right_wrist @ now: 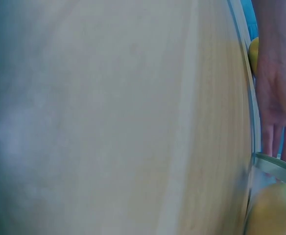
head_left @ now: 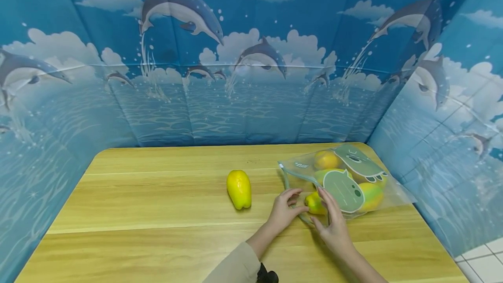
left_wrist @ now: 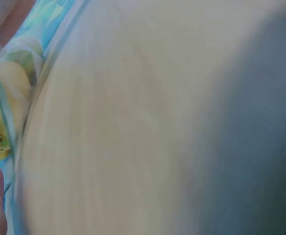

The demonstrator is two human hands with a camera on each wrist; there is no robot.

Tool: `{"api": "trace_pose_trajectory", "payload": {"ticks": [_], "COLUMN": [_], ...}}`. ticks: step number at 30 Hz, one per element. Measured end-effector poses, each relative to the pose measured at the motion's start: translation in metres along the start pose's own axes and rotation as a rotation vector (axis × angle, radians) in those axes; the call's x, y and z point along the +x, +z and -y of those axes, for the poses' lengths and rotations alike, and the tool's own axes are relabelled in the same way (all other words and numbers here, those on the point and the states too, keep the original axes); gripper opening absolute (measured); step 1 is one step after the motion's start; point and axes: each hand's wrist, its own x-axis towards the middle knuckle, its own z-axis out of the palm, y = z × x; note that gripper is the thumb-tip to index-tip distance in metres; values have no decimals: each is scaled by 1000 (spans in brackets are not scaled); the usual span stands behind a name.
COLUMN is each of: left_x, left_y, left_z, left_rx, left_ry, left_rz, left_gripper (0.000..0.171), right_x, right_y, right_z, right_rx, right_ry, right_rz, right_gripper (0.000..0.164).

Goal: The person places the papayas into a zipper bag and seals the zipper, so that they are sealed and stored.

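Observation:
A clear zip bag [head_left: 302,177] with green cartoon faces lies at the right of the table, its mouth turned to the left. Several yellow and orange fruits show through the plastic. Just inside the mouth is a yellow-green fruit [head_left: 314,203] with a knobbed tip. My left hand [head_left: 284,208] is at the bag's mouth, fingers loosely extended towards that fruit's tip. On the other side, my right hand [head_left: 334,226] has its thumb and fingers spread, fingertips over the mouth's upper edge. In the right wrist view, the left hand [right_wrist: 280,93] has its fingers behind the green strip [right_wrist: 275,167].
A glossy yellow fruit [head_left: 239,189], narrowing to a lobed end, lies alone on the wooden table [head_left: 157,213] left of the bag. A blue dolphin curtain [head_left: 243,112] surrounds the table's back and sides. White floor tiles [head_left: 487,257] show at the lower right.

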Motion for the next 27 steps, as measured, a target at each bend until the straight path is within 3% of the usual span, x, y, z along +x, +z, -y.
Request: {"api": "trace_pose_trajectory", "payload": {"ticks": [5,10,17,27], "left_x": [-11,-24,-41,-61], "left_y": [-13,-28,-46,-62], "left_z": [-8,-19,-27,-26], "left_rx": [187,294,327,275], "left_ry": [69,70,52,72], "left_rz": [-43,-127,-312,-566], "left_gripper": [46,48,50,58], "right_x": [0,0,1,1], "right_y": [1,0,1,1], "right_z": [-1,-1,0,0], "right_rx": [5,15,24,24], "right_ry": [-25,-37,-43,-41], "right_rz": [-16,-24,-30,-34], "right_gripper": [90,89,91,94]}}
